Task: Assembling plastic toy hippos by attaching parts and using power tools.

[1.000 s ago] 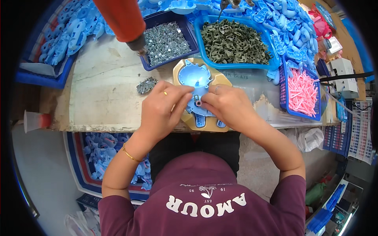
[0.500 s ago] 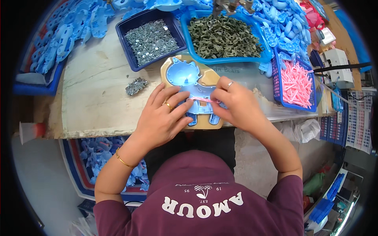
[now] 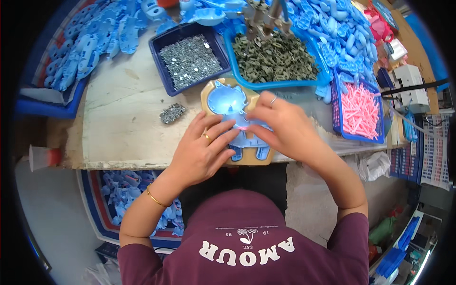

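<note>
A light blue plastic toy shell half (image 3: 226, 99), with a round head and two legs, lies hollow side up in a tan fixture (image 3: 207, 105) near the table's front edge. A slim pink plastic strip (image 3: 242, 128) lies across the shell's body, mostly hidden by fingers. My right hand (image 3: 283, 126) bends over it from the right, with thumb and fingertips at the strip. My left hand (image 3: 199, 148) rests over the shell's left side with its fingers stretched out, the fingertips close to the strip's left end.
Behind the fixture stand a dark blue bin (image 3: 169, 81) of small metal screws and a blue tray (image 3: 280, 85) of dark green parts. Metal machine parts (image 3: 267, 23) hang above the tray. A basket (image 3: 338, 111) of pink strips stands right; a screw pile (image 3: 172, 113) lies left.
The view has shifted slightly, so the table things appear lower and farther right. My right hand's fingers have moved inward along the strip, and less of the pink shows.
</note>
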Demonstrator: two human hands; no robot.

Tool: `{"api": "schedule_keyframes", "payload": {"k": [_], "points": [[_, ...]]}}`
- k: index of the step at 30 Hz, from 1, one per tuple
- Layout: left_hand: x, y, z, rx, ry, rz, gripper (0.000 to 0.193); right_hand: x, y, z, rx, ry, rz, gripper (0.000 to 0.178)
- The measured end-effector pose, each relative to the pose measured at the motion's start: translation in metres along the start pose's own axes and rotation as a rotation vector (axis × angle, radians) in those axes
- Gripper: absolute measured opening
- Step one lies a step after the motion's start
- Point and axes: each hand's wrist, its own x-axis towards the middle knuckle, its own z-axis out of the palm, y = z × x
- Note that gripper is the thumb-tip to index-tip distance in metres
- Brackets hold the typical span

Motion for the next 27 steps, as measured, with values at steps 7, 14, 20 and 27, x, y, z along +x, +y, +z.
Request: {"api": "schedule_keyframes", "payload": {"k": [7, 14, 20, 27], "points": [[0.02, -0.059, -0.033, 0.281, 0.35, -0.242, 0.018, 0.129, -0.083, -0.043, 0.515, 0.593, -0.239, 0.05], [0.08, -0.134, -0.024, 0.187, 0.218, -0.197, 0.023, 0.146, -0.09, -0.08, 0.764, -0.084, 0.051, 0.043], [0.092, -0.155, -0.007, 0.337, 0.08, -0.19, 0.02, 0.133, -0.04, -0.044, 0.682, 0.234, -0.105, 0.053], [0.081, -0.122, -0.035, 0.495, 0.055, -0.187, 0.012, 0.131, -0.023, -0.058, 0.746, 0.178, -0.144, 0.047]]}}
